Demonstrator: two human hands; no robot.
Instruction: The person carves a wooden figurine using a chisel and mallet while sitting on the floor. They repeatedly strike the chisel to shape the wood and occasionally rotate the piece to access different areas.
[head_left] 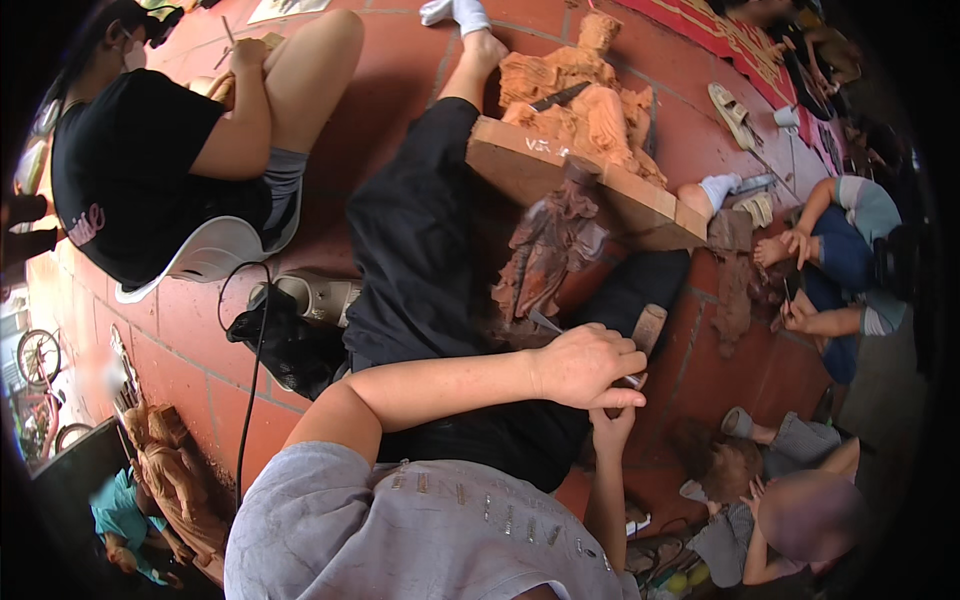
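My left arm reaches across my lap, and my left hand is closed around a slim carving tool. Its pointed metal tip shows beside the hand, near the foot of a dark reddish-brown carved figurine standing between my legs. Just below, my right hand meets the left thumb with bent fingers; what they grip is hidden. A round wooden piece, perhaps a tool handle, juts up beside the left hand over my thigh. Beyond the figurine, a larger orange-brown carved seated figure rests on a thick wooden base.
A dark blade lies across the large carving. At left, a person in black sits on a white stool; a black bag lies below. Other people sit at right beside another carving. A tall wooden statue is at lower left.
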